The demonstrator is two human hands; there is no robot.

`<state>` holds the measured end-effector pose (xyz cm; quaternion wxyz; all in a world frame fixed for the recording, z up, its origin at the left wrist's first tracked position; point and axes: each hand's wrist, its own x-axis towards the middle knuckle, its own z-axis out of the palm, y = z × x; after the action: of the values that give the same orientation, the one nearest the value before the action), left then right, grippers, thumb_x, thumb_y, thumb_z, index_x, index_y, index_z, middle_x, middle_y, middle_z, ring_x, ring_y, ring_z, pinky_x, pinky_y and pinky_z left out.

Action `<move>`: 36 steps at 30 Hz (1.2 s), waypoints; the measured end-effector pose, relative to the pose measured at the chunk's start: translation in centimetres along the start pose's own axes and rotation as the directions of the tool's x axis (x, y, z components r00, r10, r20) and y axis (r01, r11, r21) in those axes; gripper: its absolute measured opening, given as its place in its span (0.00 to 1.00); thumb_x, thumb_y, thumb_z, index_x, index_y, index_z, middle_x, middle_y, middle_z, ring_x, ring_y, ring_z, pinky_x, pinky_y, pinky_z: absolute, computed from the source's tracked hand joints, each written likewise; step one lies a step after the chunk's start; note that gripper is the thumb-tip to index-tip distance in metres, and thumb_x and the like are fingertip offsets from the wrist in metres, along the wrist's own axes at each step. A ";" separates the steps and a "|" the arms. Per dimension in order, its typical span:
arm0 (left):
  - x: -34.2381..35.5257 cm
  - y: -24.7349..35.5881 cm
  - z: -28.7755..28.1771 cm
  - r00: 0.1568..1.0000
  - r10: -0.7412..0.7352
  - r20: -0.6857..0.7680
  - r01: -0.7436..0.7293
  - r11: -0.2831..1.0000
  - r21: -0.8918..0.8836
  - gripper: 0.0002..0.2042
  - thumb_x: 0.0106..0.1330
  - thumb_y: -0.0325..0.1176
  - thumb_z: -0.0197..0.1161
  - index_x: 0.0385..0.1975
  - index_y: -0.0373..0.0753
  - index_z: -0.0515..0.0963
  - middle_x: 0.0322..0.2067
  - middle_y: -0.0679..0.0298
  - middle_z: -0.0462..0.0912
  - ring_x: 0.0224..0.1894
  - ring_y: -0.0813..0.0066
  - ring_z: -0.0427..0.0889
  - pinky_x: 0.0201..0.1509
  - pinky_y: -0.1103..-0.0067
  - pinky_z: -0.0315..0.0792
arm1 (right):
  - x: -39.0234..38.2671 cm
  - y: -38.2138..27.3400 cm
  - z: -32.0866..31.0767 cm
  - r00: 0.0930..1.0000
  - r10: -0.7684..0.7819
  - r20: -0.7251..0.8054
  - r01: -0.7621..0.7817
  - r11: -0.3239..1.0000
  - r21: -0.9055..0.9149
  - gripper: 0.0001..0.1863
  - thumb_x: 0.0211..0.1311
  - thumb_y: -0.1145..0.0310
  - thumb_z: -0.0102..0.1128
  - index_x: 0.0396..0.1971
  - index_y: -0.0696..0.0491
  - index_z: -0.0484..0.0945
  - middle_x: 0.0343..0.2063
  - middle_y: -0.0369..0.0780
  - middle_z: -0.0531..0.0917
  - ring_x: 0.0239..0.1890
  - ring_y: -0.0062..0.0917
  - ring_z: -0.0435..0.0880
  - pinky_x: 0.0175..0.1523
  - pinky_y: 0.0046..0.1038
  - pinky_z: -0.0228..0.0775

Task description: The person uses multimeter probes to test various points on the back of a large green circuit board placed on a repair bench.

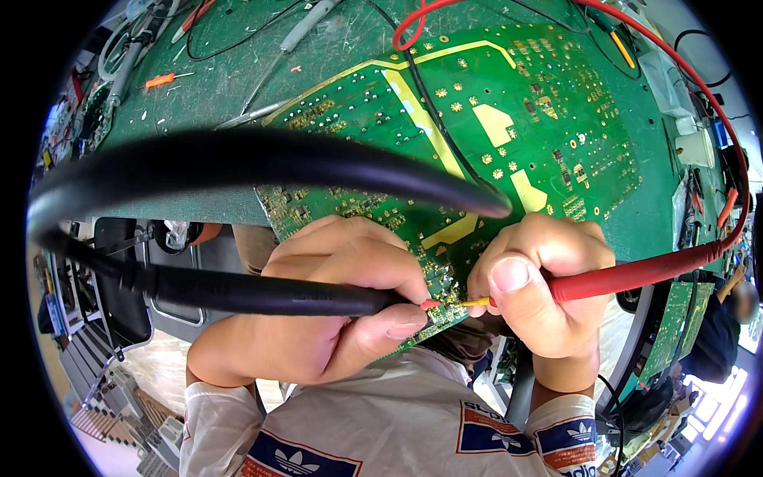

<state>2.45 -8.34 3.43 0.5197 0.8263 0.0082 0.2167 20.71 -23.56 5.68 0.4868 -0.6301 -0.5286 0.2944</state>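
A large green circuit board (445, 135) with gold pads lies across the bench, its near edge close to my body. My left hand (342, 294) pinches a black test probe (254, 291), whose reddish tip sits at the small parts near the board's near edge. From the other side my right hand (544, 274) grips a red test probe (636, 270); its thin yellow tip points at the same cluster of parts. The two tips are a short gap apart. Whether either touches a contact is too small to tell. A thick black cable loop passes close in front of the view.
On the green bench mat (238, 87) lie a small orange screwdriver (163, 80) and a soldering iron (310, 24). The red lead (675, 56) arcs around the right side. A white cup (695, 149) stands at the right. Another person (719, 326) is at far right.
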 end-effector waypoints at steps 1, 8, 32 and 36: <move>0.0 0.1 0.0 1.000 -0.011 0.008 0.011 1.000 0.000 0.15 0.76 0.45 0.58 0.37 0.37 0.75 0.30 0.59 0.88 0.34 0.68 0.78 0.40 0.71 0.75 | 0.0 0.0 0.0 1.000 0.010 -0.006 -0.010 1.000 0.016 0.18 0.70 0.68 0.58 0.20 0.59 0.71 0.15 0.44 0.81 0.15 0.25 0.81 0.21 0.24 0.71; -0.1 0.5 -0.4 0.997 -0.055 0.051 0.056 0.998 -0.006 0.14 0.77 0.43 0.56 0.40 0.37 0.72 0.31 0.58 0.89 0.36 0.70 0.77 0.44 0.72 0.73 | -0.2 0.0 0.1 1.000 0.012 -0.012 -0.011 0.998 0.065 0.18 0.71 0.69 0.57 0.19 0.58 0.69 0.14 0.44 0.80 0.15 0.24 0.80 0.21 0.25 0.71; 0.3 0.3 0.1 0.999 0.037 0.022 -0.039 0.996 0.078 0.12 0.74 0.40 0.62 0.35 0.37 0.78 0.29 0.61 0.87 0.31 0.66 0.81 0.34 0.72 0.77 | 0.2 0.3 1.0 0.992 -0.085 -0.091 0.087 0.996 0.019 0.19 0.63 0.73 0.68 0.16 0.54 0.68 0.11 0.38 0.67 0.10 0.29 0.64 0.18 0.32 0.54; 0.3 0.0 0.2 0.997 0.072 0.020 -0.074 0.991 0.107 0.09 0.71 0.37 0.63 0.36 0.37 0.79 0.28 0.62 0.86 0.31 0.65 0.82 0.34 0.72 0.76 | 0.3 0.1 0.9 0.990 -0.110 -0.084 0.111 0.994 0.001 0.19 0.65 0.73 0.67 0.17 0.55 0.68 0.11 0.38 0.67 0.11 0.29 0.65 0.18 0.32 0.55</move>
<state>2.77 -8.43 3.45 0.4661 0.8546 -0.0146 0.2284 20.01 -22.98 5.29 0.5257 -0.6103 -0.5411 0.2418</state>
